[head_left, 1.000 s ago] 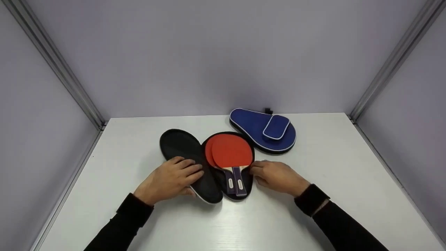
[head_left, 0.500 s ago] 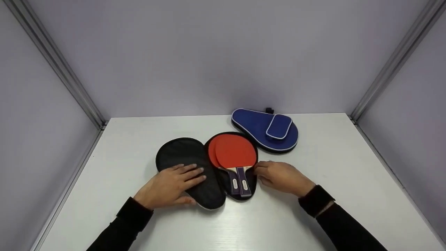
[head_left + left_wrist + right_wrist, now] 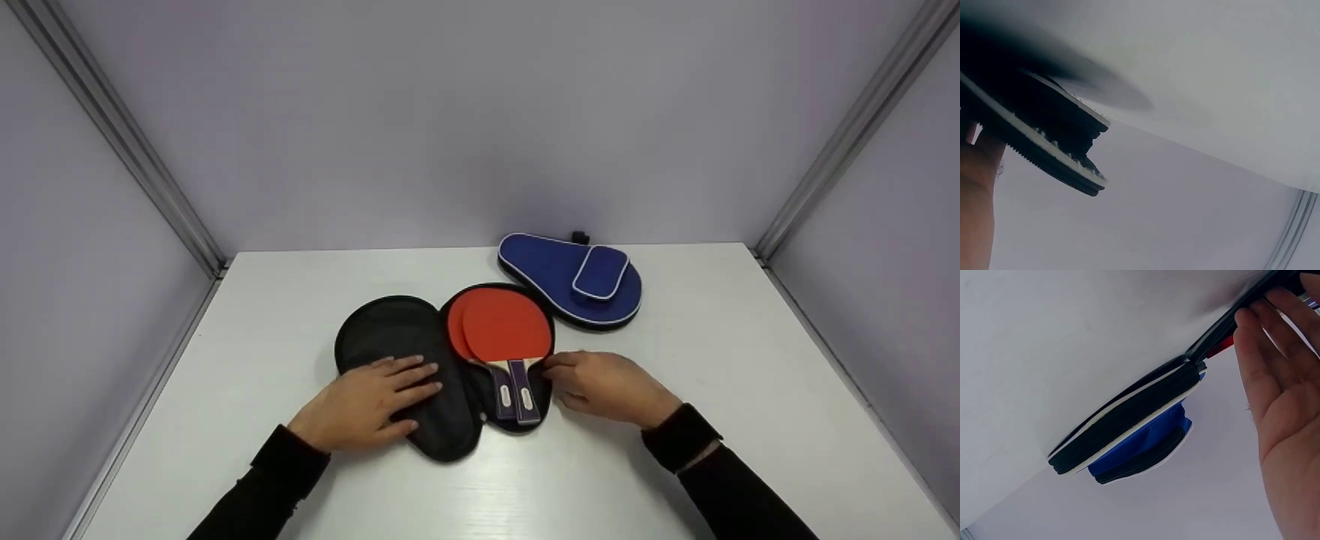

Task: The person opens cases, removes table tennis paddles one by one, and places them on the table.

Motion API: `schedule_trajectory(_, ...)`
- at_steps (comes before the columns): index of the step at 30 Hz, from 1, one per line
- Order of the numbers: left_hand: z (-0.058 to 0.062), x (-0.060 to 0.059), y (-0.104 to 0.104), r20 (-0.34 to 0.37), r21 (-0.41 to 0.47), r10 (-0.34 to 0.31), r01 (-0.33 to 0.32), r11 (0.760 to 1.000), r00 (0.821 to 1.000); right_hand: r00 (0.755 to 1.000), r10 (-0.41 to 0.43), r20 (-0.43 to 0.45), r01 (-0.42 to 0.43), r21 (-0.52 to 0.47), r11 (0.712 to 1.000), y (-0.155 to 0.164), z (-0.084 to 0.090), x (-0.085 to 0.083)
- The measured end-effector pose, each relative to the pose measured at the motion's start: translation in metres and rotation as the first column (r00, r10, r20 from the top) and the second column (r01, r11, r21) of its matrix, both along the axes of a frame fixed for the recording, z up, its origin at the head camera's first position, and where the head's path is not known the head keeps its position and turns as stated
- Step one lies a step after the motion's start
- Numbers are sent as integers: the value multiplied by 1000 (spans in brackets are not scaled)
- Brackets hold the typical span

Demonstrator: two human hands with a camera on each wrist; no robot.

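Note:
A black-lined table tennis paddle case (image 3: 544, 409) lies unfolded on the white table (image 3: 675, 480). Its right half holds two red paddles (image 3: 506, 326), overlapping, with dark purple handles toward the person. The left half is the lid (image 3: 390, 326), spread out flat on its back. On that lid rests my left hand (image 3: 375, 401), fingers spread and palm down. My right hand (image 3: 600, 386) holds the case's right rim beside the handles, its fingertips bent at the edge. In the right wrist view, the fingers (image 3: 1252, 360) reach the dark rim of the case.
A second, blue paddle case (image 3: 532, 262) with white piping and a small pouch (image 3: 600, 272) lies behind, close to the first case's upper right. Grey wall panels (image 3: 480, 127) with metal corner posts (image 3: 120, 142) enclose the table on three sides.
The lid has come down flat on the left under my left hand, whose fingers have spread. Both cases shifted slightly right early on. My right hand stays at the rim.

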State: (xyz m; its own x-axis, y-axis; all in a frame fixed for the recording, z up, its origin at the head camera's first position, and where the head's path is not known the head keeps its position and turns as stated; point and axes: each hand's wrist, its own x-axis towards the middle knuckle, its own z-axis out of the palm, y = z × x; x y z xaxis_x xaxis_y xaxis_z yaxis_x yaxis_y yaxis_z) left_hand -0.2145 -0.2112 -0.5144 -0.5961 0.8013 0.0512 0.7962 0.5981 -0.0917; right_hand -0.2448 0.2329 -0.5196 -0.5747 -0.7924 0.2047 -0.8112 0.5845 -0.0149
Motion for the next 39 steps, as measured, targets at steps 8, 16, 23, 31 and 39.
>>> schedule_trajectory(8, 17, -1, 12, -63, -46, -29, 26, 999, 998, 1000, 25, 15, -26, 36, 999, 5, 2, 1)
schedule_trajectory(16, 33, -6, 38, -116, -99, -87, 75, 992, 989, 998, 7, 57, -9, 38, 999, 6, 4, 4)
schedule_trajectory(23, 38, -8, 62, -160, -89, -129, 116, 989, 979, 997, 5, 77, -9, 50, 999, 10, 5, 4)
schedule_trajectory(31, 40, -8, 88, -211, -115, -197, 176, 978, 958, 996, 24, 84, -29, 64, 998, 12, 5, 2)
schedule_trajectory(39, 39, -6, 118, -199, -181, -257, 223, 958, 946, 992, 17, 125, -26, 65, 998, 14, 2, 0)
